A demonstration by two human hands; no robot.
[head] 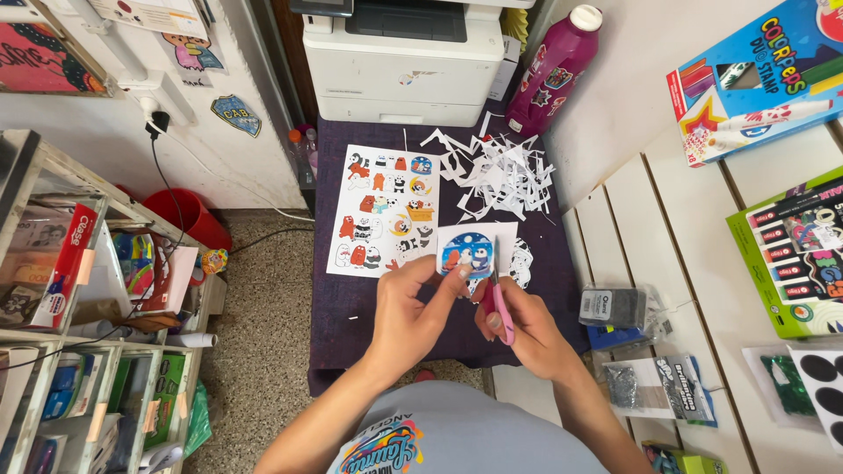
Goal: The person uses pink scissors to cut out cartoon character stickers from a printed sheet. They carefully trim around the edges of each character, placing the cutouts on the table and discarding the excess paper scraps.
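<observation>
My left hand (413, 303) pinches a small piece of white paper with a round blue cartoon bear sticker (468, 252) on it. My right hand (520, 323) grips pink-handled scissors (499, 303), whose blades point up along the sticker's right edge. Both hands hover over a small table covered with a dark purple cloth (351, 303). A white sticker sheet (385, 209) printed with several cartoon bears lies flat on the cloth, beyond my left hand. A pile of white paper scraps (496, 175) lies to its right.
A white printer (404, 57) stands at the table's far end, with a magenta bottle (551, 70) beside it. White slatted boards (694, 263) on the right carry marker boxes and packets. A shelf of supplies (79, 307) stands left, and a red bucket (186, 215) sits on the floor.
</observation>
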